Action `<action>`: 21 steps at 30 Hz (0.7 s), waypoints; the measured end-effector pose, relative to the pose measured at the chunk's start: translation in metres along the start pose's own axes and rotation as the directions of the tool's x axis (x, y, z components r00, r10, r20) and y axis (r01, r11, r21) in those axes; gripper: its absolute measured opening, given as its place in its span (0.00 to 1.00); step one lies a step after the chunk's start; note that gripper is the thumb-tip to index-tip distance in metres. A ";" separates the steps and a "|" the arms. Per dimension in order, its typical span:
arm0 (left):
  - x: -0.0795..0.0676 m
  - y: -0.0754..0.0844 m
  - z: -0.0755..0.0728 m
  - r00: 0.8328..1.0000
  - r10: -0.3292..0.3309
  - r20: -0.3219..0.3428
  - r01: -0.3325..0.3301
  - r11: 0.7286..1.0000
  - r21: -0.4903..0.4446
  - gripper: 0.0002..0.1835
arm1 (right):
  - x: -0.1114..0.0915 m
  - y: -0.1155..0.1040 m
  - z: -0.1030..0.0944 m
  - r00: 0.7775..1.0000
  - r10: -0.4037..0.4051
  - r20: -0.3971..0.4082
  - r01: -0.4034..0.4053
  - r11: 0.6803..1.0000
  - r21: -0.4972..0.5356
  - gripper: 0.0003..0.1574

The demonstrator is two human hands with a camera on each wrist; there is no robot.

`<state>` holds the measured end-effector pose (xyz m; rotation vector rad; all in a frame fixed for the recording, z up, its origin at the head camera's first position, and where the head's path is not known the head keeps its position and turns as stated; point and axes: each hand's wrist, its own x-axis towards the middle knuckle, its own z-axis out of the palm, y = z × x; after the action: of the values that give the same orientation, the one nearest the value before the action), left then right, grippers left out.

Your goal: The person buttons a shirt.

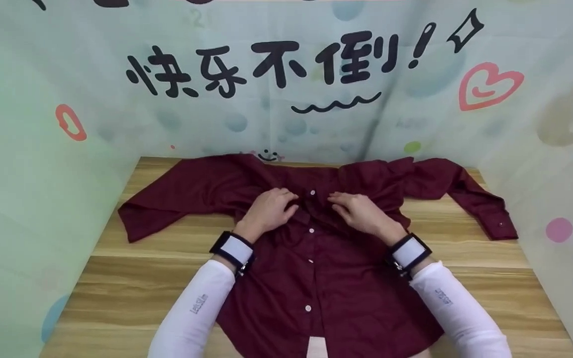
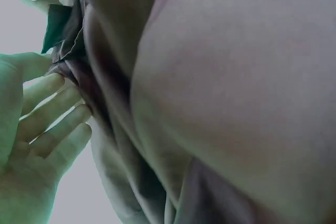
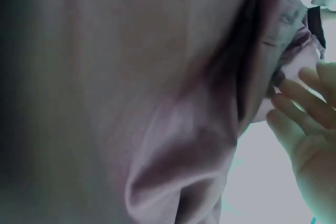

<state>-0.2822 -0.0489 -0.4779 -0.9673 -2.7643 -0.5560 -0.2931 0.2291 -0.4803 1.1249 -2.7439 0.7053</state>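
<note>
A dark red button-up shirt (image 1: 316, 268) lies front up on the wooden table (image 1: 132, 278), sleeves spread to both sides. My left hand (image 1: 271, 209) pinches the fabric just left of the top button (image 1: 312, 192), below the collar. My right hand (image 1: 358, 211) pinches the fabric just right of that button. In the left wrist view the left hand (image 2: 37, 124) holds a fold of the shirt (image 2: 220, 103) between thumb and fingers. The right wrist view has the right hand (image 3: 310, 129) with its fingers on the edge of the shirt (image 3: 131, 77), which fills most of that view.
Printed backdrop walls (image 1: 28, 164) close in the table on the left, back and right. The shirt's left sleeve (image 1: 167, 199) reaches the left edge; the right sleeve (image 1: 465, 194) ends in a cuff near the right wall. Bare wood shows on both sides in front.
</note>
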 end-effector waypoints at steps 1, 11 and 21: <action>0.002 0.000 0.001 0.999 -0.015 0.052 0.015 1.000 0.007 0.19 | 0.003 0.001 0.002 0.999 0.013 0.034 -0.013 1.000 0.000 0.21; 0.034 -0.009 -0.002 0.875 -0.244 0.419 0.265 0.964 0.008 0.37 | 0.037 0.008 0.012 0.954 0.190 0.232 -0.199 0.980 0.013 0.32; 0.025 0.004 0.001 0.861 -0.275 0.428 0.273 0.960 0.067 0.38 | 0.069 0.023 0.022 0.888 0.357 0.292 -0.367 0.930 -0.019 0.37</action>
<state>-0.2998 -0.0316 -0.4708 -0.7743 -3.3370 -0.4095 -0.3571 0.1896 -0.4913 0.7763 -3.2567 0.6743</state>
